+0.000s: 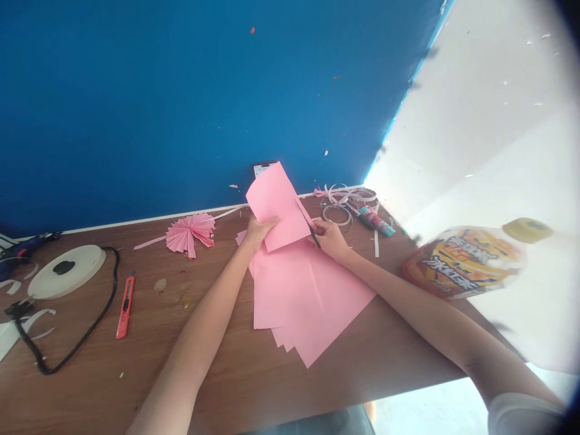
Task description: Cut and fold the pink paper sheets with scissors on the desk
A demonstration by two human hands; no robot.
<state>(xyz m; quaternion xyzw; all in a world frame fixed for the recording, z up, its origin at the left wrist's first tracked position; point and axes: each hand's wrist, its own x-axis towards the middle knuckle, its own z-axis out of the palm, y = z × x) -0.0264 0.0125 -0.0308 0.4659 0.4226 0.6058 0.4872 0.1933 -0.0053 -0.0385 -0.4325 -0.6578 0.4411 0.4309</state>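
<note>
My left hand (pixel 261 232) grips the lower left edge of a raised pink sheet of paper (pixel 281 202), its thumb lying across the front. At the right side of that sheet, my right hand (pixel 330 239) is closed around a pair of dark scissors (pixel 312 232). The blades point up along the paper, where a narrow strip stands apart from the right edge. Below both hands, several more pink sheets (pixel 290 296) lie fanned out and overlapping on the brown table (pixel 217 374).
A pleated pink paper fan (pixel 190 234) and a red box cutter (pixel 125 305) lie left, near a white disc (pixel 67 272) with a black cable (pixel 90 329). At right are tape rings (pixel 338 214), a glue tube (pixel 377 220) and a large bottle (pixel 466 260). A phone (pixel 263 169) leans behind the paper.
</note>
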